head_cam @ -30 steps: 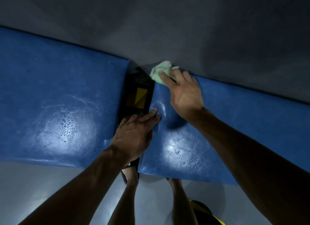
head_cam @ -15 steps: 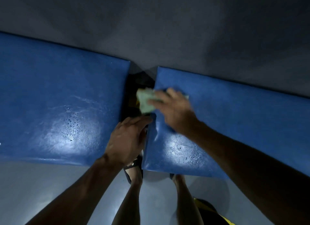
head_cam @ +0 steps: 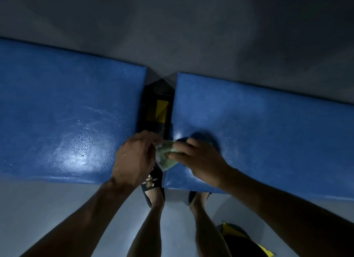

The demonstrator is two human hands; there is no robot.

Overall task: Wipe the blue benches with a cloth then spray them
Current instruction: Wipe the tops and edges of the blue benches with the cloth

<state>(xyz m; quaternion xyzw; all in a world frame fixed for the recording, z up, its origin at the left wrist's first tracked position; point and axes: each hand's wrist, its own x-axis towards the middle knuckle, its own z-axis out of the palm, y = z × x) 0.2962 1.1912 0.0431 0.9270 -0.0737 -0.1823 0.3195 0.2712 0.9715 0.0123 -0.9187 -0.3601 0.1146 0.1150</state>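
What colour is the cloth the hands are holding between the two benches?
Pale green; the cloth shows best in the head view, the only one.

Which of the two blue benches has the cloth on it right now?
The right bench: the green cloth lies at its near left corner under the right hand. The left bench carries only water droplets.

left bench (head_cam: 67, 113): glossy blue padding, wet droplets | right bench (head_cam: 268, 132): same sheen | cloth (head_cam: 165, 158): soft pale green fabric | floor (head_cam: 47, 209): smooth grey
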